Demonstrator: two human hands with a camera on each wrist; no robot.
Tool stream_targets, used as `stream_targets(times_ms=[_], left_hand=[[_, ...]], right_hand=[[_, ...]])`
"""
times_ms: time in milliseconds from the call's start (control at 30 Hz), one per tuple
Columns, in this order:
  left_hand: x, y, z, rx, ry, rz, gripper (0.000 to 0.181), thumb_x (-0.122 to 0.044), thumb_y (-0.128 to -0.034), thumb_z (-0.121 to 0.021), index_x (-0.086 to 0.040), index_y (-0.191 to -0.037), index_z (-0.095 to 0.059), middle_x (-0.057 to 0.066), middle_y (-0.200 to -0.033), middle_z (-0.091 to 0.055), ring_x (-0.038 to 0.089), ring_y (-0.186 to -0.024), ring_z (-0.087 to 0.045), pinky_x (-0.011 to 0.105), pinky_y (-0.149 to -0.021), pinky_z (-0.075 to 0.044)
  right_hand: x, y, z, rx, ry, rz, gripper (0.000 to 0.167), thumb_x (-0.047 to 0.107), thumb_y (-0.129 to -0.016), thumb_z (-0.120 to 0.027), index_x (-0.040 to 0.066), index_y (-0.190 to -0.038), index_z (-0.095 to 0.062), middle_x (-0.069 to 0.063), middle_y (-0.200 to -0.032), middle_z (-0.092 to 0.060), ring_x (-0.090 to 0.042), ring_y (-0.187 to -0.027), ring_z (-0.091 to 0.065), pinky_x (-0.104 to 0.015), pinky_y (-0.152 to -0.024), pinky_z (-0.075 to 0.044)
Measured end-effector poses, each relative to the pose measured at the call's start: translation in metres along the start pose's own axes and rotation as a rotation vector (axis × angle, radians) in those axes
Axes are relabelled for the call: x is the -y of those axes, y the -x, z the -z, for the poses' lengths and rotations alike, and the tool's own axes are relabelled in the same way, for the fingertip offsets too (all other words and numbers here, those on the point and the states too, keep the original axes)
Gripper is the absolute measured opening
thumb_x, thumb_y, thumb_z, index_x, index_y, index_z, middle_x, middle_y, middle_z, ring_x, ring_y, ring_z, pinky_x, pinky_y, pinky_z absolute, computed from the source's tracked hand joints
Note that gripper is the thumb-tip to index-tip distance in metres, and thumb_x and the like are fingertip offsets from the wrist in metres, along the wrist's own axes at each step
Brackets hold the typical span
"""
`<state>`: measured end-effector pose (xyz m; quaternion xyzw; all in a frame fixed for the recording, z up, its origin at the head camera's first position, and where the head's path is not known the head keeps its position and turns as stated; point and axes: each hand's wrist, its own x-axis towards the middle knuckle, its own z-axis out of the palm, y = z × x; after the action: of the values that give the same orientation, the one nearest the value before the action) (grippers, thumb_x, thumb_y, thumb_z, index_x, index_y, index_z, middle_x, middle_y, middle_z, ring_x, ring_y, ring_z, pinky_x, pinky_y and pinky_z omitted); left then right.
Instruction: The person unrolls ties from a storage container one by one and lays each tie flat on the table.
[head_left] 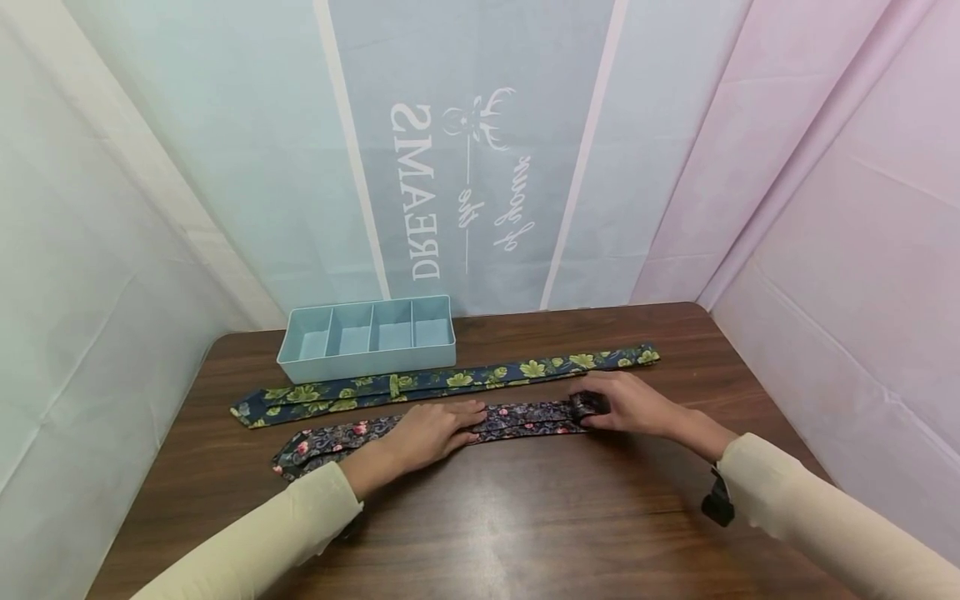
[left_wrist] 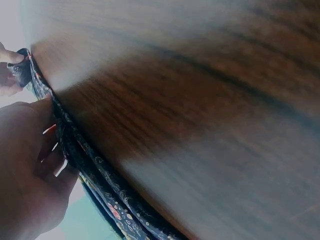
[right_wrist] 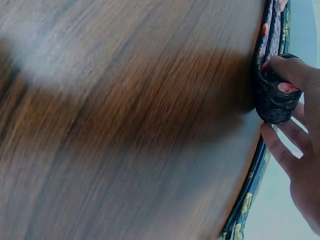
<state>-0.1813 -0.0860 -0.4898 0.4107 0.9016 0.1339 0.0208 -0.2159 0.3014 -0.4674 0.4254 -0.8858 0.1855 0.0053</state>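
A dark necktie with pink flowers [head_left: 525, 419] lies lengthwise on the table, its wide pointed end at the left. Its right end is rolled into a coil [right_wrist: 276, 102]. My right hand [head_left: 633, 403] grips this coil, the thumb on one side and fingers on the other. Across the middle of the same tie rests my left hand [head_left: 431, 433], fingers extended and pressing on the cloth. In the left wrist view, the left hand [left_wrist: 30, 165] covers part of the tie. Behind it a navy necktie with yellow-green flowers [head_left: 457, 380] lies stretched out flat.
A light blue box with several compartments [head_left: 367, 364] stands at the back left, close behind the navy tie. The brown wooden table [head_left: 525, 517] reaches back to a printed curtain [head_left: 480, 50]. Pale fabric walls [head_left: 847, 250] flank both sides.
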Motion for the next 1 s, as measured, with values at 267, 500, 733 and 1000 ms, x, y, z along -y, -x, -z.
stream_targets(times_ms=[267,500,733,1000], left_hand=[[-0.008,-0.009,0.004,0.003,-0.04,0.003,0.044,-0.031,-0.105,-0.069,-0.013,-0.145,-0.066,0.006,-0.153,-0.06,0.026,-0.133,-0.064,0.045,-0.103,-0.058],[-0.02,-0.025,0.003,0.01,-0.052,-0.052,0.054,-0.037,-0.1078,-0.064,-0.016,-0.157,-0.055,0.005,-0.165,-0.047,0.026,-0.145,-0.054,0.044,-0.11,-0.053],[-0.018,-0.034,-0.001,0.09,-0.064,-0.048,0.05,-0.035,-0.1098,-0.06,-0.021,-0.158,-0.053,0.001,-0.165,-0.046,0.023,-0.148,-0.05,0.042,-0.111,-0.052],[-0.017,-0.031,-0.004,0.112,-0.054,-0.049,0.048,-0.036,-0.1104,-0.059,-0.02,-0.156,-0.056,0.001,-0.165,-0.046,0.022,-0.147,-0.05,0.042,-0.115,-0.049]], right_hand=[[0.0,-0.001,0.002,0.054,0.028,0.055,0.038,0.02,-0.089,-0.088,0.015,-0.126,-0.077,0.001,-0.113,-0.069,-0.003,-0.08,-0.06,-0.025,-0.065,-0.051],[0.001,-0.003,0.003,0.067,0.043,0.085,0.033,0.022,-0.088,-0.089,0.014,-0.119,-0.079,-0.002,-0.11,-0.068,-0.005,-0.084,-0.063,-0.026,-0.066,-0.055],[0.001,-0.004,-0.003,0.059,0.048,0.052,0.03,0.031,-0.089,-0.088,0.015,-0.113,-0.078,0.001,-0.108,-0.068,-0.004,-0.08,-0.063,-0.026,-0.065,-0.054],[0.002,-0.002,-0.004,0.038,0.134,0.056,0.029,0.031,-0.086,-0.091,0.018,-0.106,-0.075,0.003,-0.103,-0.07,-0.005,-0.075,-0.064,-0.028,-0.062,-0.054]])
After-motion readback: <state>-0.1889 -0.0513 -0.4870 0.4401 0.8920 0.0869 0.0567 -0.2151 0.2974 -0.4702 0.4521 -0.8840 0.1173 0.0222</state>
